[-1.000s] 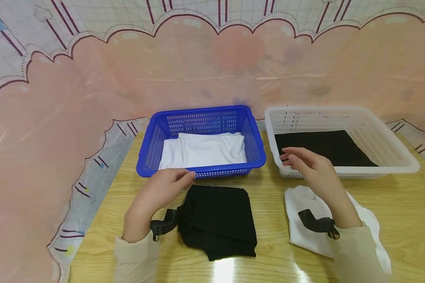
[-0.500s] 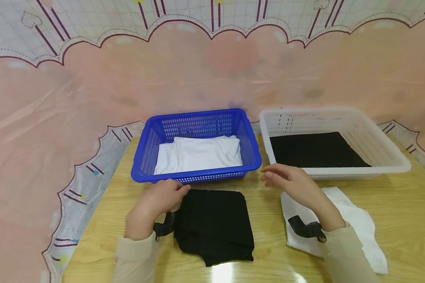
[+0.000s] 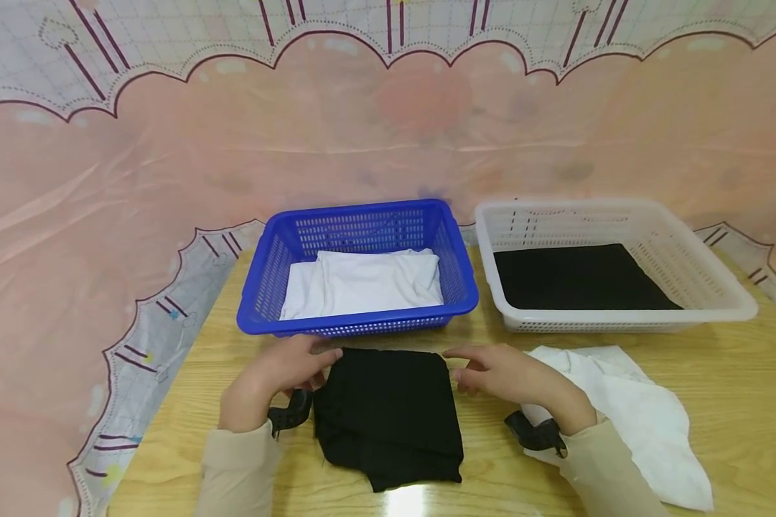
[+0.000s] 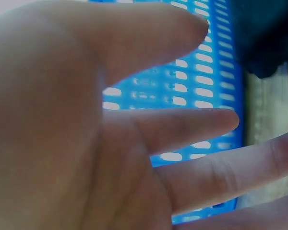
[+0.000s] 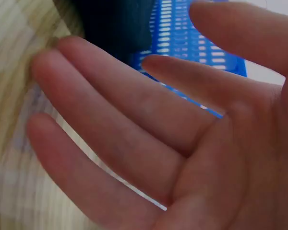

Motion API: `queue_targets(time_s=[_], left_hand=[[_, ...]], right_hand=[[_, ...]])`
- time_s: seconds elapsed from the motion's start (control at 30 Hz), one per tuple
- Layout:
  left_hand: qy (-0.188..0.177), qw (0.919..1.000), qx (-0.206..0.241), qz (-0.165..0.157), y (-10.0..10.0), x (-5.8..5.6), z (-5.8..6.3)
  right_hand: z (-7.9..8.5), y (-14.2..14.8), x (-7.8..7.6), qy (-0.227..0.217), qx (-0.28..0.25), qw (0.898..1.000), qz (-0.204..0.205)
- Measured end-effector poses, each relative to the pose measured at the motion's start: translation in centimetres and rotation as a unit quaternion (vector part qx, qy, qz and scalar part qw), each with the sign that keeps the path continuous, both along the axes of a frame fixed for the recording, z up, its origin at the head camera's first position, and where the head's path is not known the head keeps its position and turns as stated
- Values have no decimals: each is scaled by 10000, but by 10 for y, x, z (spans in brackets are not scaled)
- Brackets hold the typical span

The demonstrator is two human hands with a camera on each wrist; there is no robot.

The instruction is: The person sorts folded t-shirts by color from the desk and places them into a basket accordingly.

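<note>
A folded black cloth [image 3: 390, 416] lies on the wooden table between my hands. My left hand [image 3: 287, 370] is at its far left corner, thumb tip overlapping the edge in the head view. On the other side, my right hand [image 3: 507, 373] has its fingertips by the far right corner. Both hands hold nothing; the left wrist view shows the left fingers [image 4: 197, 129] spread apart, and in the right wrist view the right fingers [image 5: 110, 110] are loosely extended. A crumpled white cloth [image 3: 633, 424] lies partly under the right forearm.
Behind the black cloth stands a blue basket [image 3: 362, 321] with folded white cloth [image 3: 377, 283] inside. To its right is a white basket [image 3: 627, 316] holding a flat black cloth [image 3: 581, 280]. A patterned curtain [image 3: 388, 143] hangs behind the table.
My right hand has come down and left from in front of the white basket to the black cloth's right side. My left hand has lowered slightly towards the cloth's left corner.
</note>
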State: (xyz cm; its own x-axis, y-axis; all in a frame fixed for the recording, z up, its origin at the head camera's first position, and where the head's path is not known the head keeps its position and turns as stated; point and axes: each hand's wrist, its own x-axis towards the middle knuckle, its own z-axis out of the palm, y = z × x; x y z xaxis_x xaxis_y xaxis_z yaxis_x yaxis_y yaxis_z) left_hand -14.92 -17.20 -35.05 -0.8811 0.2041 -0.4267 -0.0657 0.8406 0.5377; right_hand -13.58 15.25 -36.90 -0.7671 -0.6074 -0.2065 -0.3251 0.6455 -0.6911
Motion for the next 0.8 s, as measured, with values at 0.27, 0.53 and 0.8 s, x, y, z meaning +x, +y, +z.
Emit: queue_targets(time_s=[0.27,0.53,0.8], left_hand=[[-128,9999,-47,-20,0,-2,-9],[-49,9989,22,-465,12,-3,-8],[-80,9976,278,-635,17,-2,-7]], right_hand=[[-3,-8,5,-501,81,9987,98],[-2,-18,7,-511,194,9981,298],[-4,-26,10,-549,-44,9980,299]])
